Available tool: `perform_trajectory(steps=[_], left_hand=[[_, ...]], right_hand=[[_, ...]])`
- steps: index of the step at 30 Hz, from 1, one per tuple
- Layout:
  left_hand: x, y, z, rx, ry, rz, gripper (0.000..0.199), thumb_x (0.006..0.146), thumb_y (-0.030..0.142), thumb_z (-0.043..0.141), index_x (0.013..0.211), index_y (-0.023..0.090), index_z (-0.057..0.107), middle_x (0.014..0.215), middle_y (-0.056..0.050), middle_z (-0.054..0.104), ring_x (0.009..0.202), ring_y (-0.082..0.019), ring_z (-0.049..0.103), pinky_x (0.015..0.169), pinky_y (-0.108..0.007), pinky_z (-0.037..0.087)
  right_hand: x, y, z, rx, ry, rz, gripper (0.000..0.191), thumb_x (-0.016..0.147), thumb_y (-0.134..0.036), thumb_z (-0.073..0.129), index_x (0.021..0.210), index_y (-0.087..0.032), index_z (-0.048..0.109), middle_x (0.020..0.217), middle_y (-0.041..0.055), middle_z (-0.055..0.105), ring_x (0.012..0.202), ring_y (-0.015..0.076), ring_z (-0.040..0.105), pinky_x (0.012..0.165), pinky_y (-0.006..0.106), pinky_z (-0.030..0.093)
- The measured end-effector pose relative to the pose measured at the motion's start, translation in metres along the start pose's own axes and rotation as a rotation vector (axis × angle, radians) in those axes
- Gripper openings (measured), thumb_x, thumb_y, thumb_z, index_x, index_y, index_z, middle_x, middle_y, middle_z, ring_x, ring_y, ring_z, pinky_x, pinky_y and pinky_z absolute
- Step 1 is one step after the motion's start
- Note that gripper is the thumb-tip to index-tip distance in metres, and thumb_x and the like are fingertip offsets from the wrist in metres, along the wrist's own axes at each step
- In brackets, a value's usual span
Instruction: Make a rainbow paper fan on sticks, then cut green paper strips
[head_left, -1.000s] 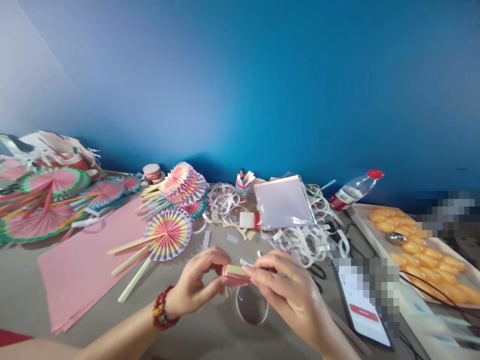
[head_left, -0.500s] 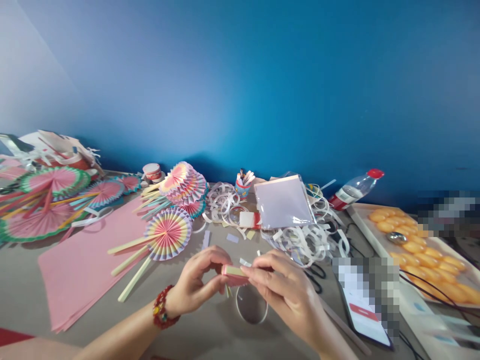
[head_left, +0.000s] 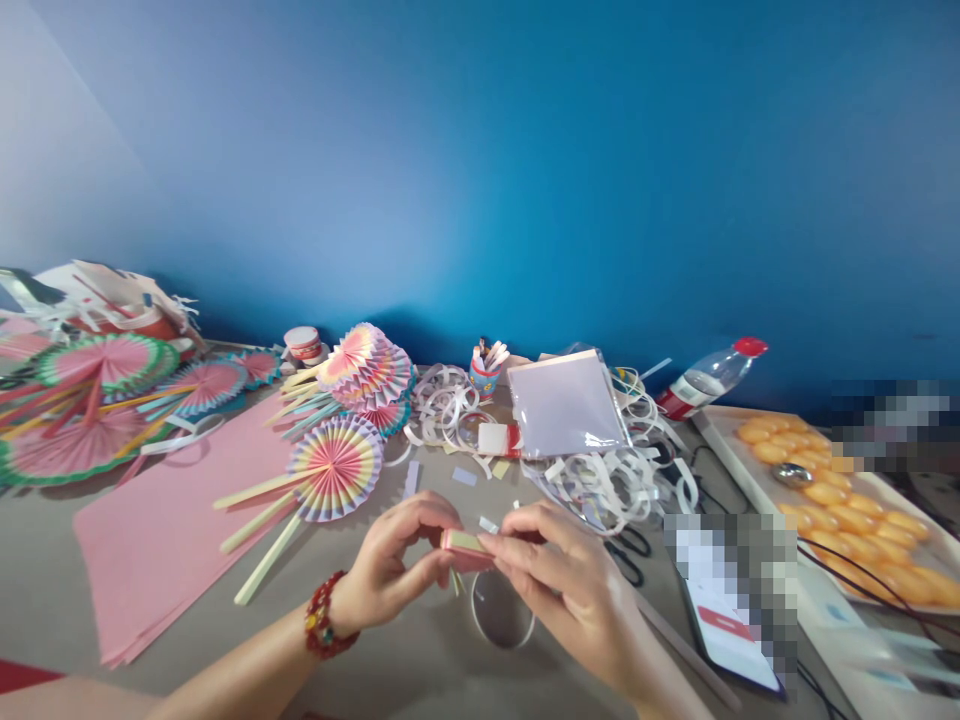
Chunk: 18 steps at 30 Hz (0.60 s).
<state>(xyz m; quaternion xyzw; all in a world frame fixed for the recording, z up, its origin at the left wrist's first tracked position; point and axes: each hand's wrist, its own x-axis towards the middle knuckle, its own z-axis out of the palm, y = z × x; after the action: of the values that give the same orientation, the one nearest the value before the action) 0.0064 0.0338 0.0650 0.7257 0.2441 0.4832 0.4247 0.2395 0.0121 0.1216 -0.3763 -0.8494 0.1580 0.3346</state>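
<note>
in the head view, our left hand [head_left: 407, 553] and right hand [head_left: 559, 585] pinched a small pink-and-yellow folded paper stack [head_left: 466, 546] between their fingertips.

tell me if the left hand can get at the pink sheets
Probably yes, if the left hand frees its grip from the folded paper: the pink sheets lie nearby, mostly uncovered, though the fan overlaps one side.
</note>
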Motion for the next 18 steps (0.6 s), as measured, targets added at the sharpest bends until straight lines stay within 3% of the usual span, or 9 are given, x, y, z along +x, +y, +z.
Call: perform_trajectory(steps=[12, 18], left_hand=[[-0.0028, -0.0023, 0.0029, -0.147, 0.014, -0.047, 0.015, 0.095, 0.021, 0.055, 0.108, 0.017, 0.060, 0.097, -0.009, 0.056, 0.076, -0.015, 0.058, 0.055, -0.021, 0.055], [-0.0069, -0.0079, 0.0051, -0.252, 0.035, -0.100, 0.017, 0.095, 0.021, 0.055, 0.111, 0.017, 0.060, 0.101, -0.009, 0.054, 0.071, -0.014, 0.063, 0.055, -0.025, 0.057]], right_hand=[[0.0014, -0.0021, 0.0032, -0.004, 0.005, 0.007, 0.027, 0.093, -0.016, 0.055, 0.113, -0.027, 0.069, 0.095, 0.0062, 0.064, 0.085, 0.0165, 0.061, 0.074, 0.028, 0.051], [-0.0006, 0.0008, 0.0071, 0.033, -0.036, 0.045, 0.036, 0.093, -0.014, 0.054, 0.123, -0.031, 0.066, 0.101, 0.0057, 0.061, 0.089, 0.0167, 0.060, 0.077, 0.028, 0.051]])
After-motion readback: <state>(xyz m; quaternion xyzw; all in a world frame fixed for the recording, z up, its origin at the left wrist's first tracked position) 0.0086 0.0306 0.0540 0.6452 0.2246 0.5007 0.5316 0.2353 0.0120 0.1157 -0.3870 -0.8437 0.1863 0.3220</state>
